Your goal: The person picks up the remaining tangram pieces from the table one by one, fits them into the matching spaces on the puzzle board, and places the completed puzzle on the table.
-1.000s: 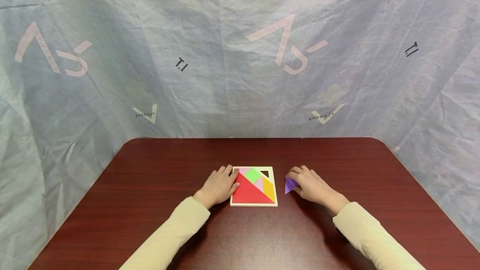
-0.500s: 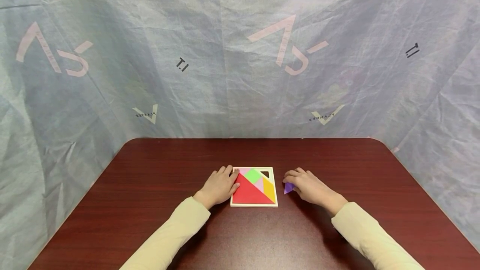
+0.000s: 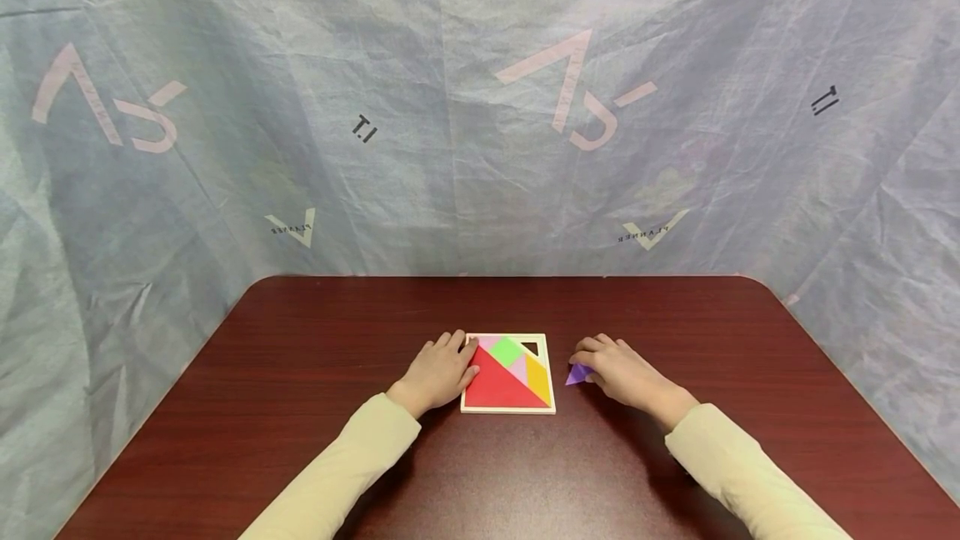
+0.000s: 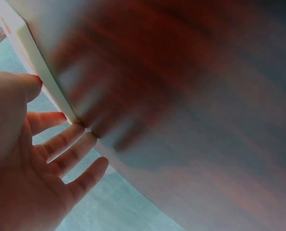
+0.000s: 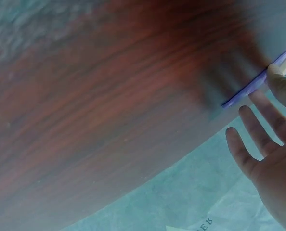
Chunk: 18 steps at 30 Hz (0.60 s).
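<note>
backdrop (image 3: 480,107): crinkled grey-blue sheet with pale printed marks, hanging behind and to both sides of the hands.
table (image 3: 300,340): dark red-brown wood grain, under both hands and everything they touch.
puzzle tray (image 3: 507,411): pale wooden square frame lying flat, just right of the left hand and left of the right hand; a red triangle, a green square, a yellow piece and pink pieces sit in it, and a small triangular gap shows at its far right corner.
left hand (image 3: 438,372): lies palm down on the table, fingers fairly straight, fingertips (image 4: 78,129) against the tray's left edge; it presses there and clasps nothing.
right hand (image 3: 624,373): on the table well right of the tray, fingers bent over the purple piece, which it pinches at its edge and tips up off the wood.
purple triangle (image 3: 578,374): small flat piece at the right hand's fingertips, between that hand and the tray, apart from the frame; in the right wrist view the purple triangle (image 5: 256,83) shows edge-on, one end lifted, thumb and finger on it.
</note>
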Each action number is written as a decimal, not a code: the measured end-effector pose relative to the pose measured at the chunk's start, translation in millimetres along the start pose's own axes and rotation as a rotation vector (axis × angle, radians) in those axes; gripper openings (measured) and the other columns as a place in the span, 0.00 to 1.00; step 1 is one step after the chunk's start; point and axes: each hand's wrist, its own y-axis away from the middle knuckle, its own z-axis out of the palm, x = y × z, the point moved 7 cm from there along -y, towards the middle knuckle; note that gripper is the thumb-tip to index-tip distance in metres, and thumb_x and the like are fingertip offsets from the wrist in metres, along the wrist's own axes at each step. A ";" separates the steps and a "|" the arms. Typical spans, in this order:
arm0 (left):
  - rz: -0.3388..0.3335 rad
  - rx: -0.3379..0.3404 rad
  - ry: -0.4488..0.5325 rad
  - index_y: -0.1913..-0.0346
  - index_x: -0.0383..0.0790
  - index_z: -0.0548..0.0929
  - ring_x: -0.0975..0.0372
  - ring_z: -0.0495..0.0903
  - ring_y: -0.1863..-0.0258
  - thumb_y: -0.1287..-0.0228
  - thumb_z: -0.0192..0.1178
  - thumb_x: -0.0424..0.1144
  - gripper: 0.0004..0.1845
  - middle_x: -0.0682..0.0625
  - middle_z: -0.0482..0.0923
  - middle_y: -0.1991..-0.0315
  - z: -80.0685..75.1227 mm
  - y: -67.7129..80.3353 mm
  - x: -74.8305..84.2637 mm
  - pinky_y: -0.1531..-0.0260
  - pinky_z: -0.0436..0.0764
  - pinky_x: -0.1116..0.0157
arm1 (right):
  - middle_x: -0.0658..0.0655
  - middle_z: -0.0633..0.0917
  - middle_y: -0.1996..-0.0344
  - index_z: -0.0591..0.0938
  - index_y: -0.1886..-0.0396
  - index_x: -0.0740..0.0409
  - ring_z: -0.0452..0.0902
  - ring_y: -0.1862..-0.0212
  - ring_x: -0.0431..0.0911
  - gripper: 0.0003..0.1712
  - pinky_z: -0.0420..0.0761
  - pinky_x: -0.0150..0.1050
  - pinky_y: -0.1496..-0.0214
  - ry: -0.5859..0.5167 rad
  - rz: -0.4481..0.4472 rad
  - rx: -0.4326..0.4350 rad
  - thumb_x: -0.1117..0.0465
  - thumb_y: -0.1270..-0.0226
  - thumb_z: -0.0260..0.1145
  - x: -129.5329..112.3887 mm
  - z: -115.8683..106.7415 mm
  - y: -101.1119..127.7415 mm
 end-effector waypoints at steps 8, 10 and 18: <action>-0.001 -0.004 0.000 0.39 0.41 0.72 0.54 0.70 0.49 0.34 0.49 0.50 0.25 0.43 0.69 0.46 -0.7 0.0 0.2 0.54 0.74 0.55 | 0.52 0.80 0.63 0.83 0.61 0.55 0.73 0.58 0.48 0.13 0.71 0.41 0.64 0.084 -0.052 0.037 0.62 0.50 0.71 -4.0 -2.2 1.3; 0.000 0.002 -0.002 0.40 0.41 0.72 0.54 0.70 0.49 0.34 0.49 0.51 0.25 0.43 0.69 0.47 -1.2 0.0 0.4 0.55 0.74 0.56 | 0.52 0.80 0.63 0.83 0.61 0.55 0.73 0.57 0.48 0.13 0.72 0.42 0.62 0.098 -0.055 0.035 0.61 0.49 0.70 -4.4 -2.1 1.3; -0.001 0.004 -0.005 0.40 0.41 0.72 0.54 0.70 0.49 0.34 0.49 0.51 0.24 0.43 0.69 0.47 -1.8 0.0 0.7 0.55 0.74 0.56 | 0.52 0.79 0.62 0.83 0.60 0.53 0.72 0.57 0.47 0.13 0.70 0.42 0.62 0.111 -0.055 0.034 0.59 0.47 0.68 -1.3 1.7 2.1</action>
